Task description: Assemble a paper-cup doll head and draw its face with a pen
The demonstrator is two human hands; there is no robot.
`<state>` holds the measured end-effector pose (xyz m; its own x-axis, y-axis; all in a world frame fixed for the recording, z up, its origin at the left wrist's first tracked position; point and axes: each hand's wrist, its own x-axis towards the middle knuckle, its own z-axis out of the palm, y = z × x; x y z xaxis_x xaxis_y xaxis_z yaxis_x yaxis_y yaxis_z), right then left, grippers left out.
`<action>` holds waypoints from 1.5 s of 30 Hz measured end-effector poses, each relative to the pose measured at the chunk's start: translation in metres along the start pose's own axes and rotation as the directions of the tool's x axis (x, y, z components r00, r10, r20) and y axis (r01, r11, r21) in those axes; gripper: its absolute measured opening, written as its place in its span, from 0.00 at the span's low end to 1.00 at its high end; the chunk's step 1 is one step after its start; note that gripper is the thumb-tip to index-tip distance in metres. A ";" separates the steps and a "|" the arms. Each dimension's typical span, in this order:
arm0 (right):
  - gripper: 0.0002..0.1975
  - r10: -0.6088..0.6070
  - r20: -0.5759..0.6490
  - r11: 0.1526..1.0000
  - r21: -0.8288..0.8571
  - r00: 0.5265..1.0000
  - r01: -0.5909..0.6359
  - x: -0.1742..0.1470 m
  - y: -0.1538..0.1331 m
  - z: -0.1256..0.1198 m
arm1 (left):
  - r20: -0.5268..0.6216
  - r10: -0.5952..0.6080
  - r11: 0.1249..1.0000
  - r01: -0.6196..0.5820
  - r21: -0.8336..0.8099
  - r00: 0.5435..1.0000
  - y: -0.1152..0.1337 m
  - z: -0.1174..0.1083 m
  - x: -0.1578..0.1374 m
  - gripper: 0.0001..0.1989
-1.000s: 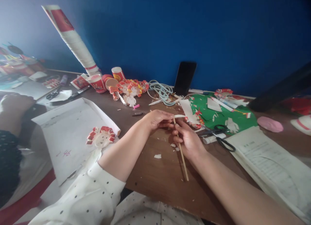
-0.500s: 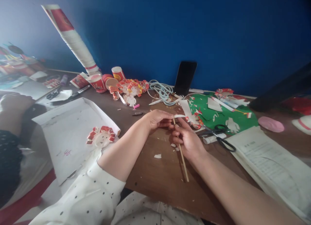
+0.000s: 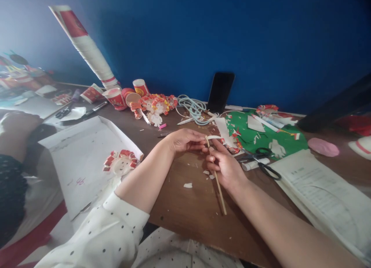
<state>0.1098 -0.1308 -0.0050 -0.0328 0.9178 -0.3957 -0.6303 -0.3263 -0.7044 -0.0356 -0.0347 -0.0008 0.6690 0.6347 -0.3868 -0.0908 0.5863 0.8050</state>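
Note:
My right hand (image 3: pixel 225 164) is closed round a thin wooden stick (image 3: pixel 219 192), which slants down toward the table's near edge. At the stick's upper end my left hand (image 3: pixel 188 140) pinches a narrow white paper strip (image 3: pixel 214 137); the strip curves out to the right above my right fingers. Whether the left fingertips also grip the stick is hard to see. Small white paper scraps (image 3: pixel 188 185) lie on the brown table below the hands. On a white sheet (image 3: pixel 87 144) to the left rests a paper figure (image 3: pixel 120 162) with a smiling drawn face and a red-and-white fringe.
Scissors (image 3: pixel 269 170), a white tube (image 3: pixel 255 164) and a green sheet (image 3: pixel 243 125) lie right of my hands, beside a printed booklet (image 3: pixel 324 190). A phone (image 3: pixel 220 92) leans on the blue wall. Paper cups (image 3: pixel 115 99) stand behind; another person's arm (image 3: pixel 17 136) is at left.
My left hand and forearm have shifted slightly left. The stick's lower end has moved a little right and up. Both hands keep their hold.

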 end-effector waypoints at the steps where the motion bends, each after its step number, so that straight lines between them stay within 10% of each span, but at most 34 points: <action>1: 0.18 -0.006 0.003 1.000 -0.002 1.000 0.006 0.000 0.000 0.000 | 0.006 0.000 1.000 0.000 0.002 1.000 0.000 0.000 0.000 0.08; 45: 0.21 -0.055 -0.009 0.998 -0.023 0.998 0.055 -0.006 0.008 0.006 | -0.250 0.105 0.987 -0.069 0.147 0.963 -0.007 0.028 0.004 0.12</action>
<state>0.1004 -0.1375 -0.0045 0.0088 0.9322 -0.3618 -0.6130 -0.2808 -0.7385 -0.0114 -0.0508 0.0049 0.4503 0.7981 -0.4002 -0.0274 0.4604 0.8873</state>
